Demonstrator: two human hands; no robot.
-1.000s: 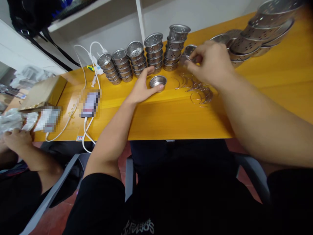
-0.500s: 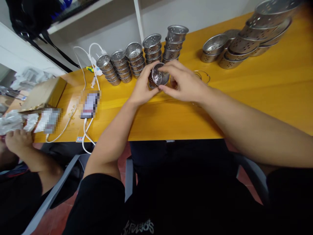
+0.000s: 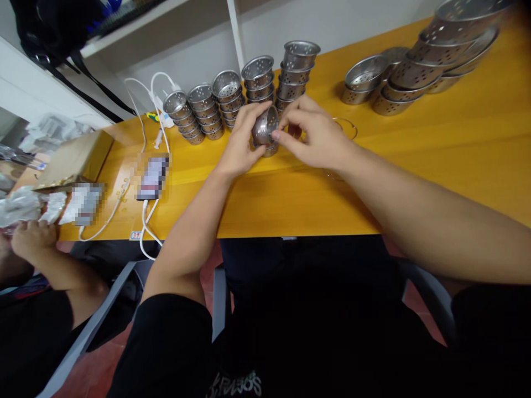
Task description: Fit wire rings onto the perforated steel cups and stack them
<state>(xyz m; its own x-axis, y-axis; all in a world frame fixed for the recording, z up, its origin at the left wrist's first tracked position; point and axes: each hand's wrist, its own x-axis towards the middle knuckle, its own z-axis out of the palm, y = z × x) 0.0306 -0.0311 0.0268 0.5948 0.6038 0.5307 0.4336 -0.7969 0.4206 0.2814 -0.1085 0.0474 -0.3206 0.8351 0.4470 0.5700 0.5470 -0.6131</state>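
My left hand [image 3: 240,146] holds a small perforated metal cup [image 3: 264,126], tilted on its side just above the yellow table [image 3: 415,160]. My right hand [image 3: 315,135] pinches at the cup's rim from the right; whether it also holds a wire ring is hidden by the fingers. A loose wire ring [image 3: 346,126] lies on the table just beyond my right hand. Behind my hands stand several stacks of the same small cups [image 3: 257,83].
Larger perforated metal bowls [image 3: 410,72] are stacked at the far right. A phone [image 3: 152,176] on white cables, a cardboard box [image 3: 70,157] and wrapped packets lie at the left. Another person's hand [image 3: 33,237] works at the left table edge.
My right hand came back from the far cups to the middle. My left hand lifted the single cup off the table and has tilted it sideways between both hands.
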